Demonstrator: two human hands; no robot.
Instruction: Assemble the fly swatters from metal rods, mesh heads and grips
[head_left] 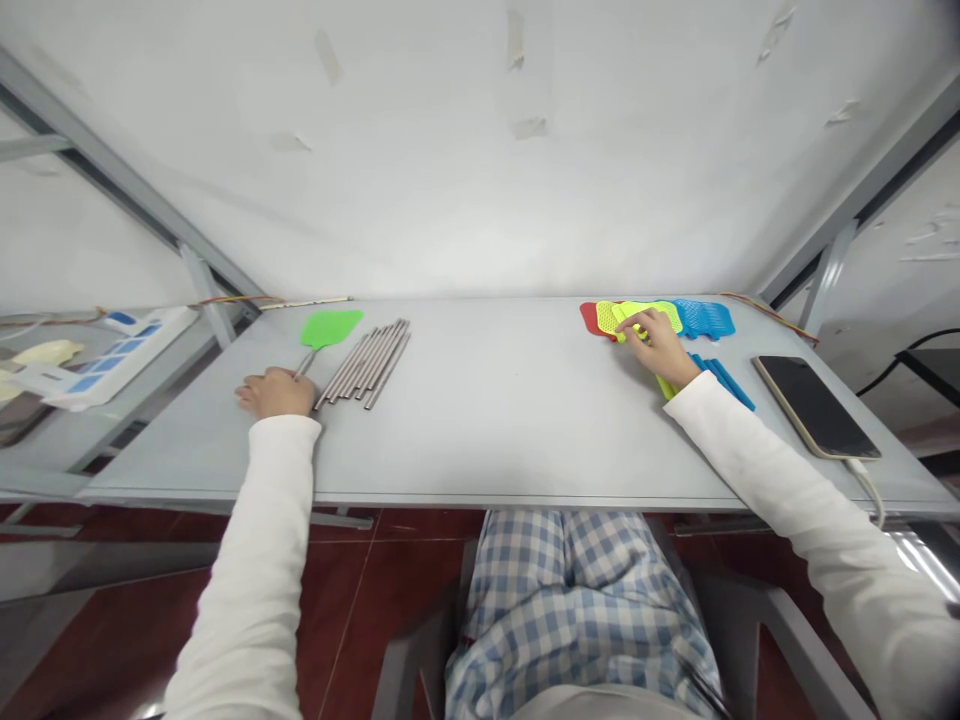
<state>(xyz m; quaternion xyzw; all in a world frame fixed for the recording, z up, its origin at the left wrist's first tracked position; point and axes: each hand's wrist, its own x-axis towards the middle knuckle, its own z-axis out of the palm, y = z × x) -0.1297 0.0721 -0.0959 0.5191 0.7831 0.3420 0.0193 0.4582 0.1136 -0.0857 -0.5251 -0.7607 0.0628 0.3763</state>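
On the left of the table, my left hand (277, 393) is closed around the metal rod of a green fly swatter (330, 328), whose head lies flat beyond the fingers. Beside it rests a bundle of several thin metal tubes (367, 365). My right hand (660, 350) is over the pile at the right, thumb and fingers pinched at a yellow fly swatter head (637, 311). A red swatter head (590, 319) shows at the pile's left and blue swatter heads (705, 318) at its right. Blue handles (727, 382) lie by my right wrist, which partly hides yellow ones.
A smartphone (816, 405) with a white cable lies at the table's right. Off the left side, a white and blue power strip (124, 355) sits on another surface. Grey metal frame bars (206, 290) flank the table (487, 430), and a white wall stands behind it.
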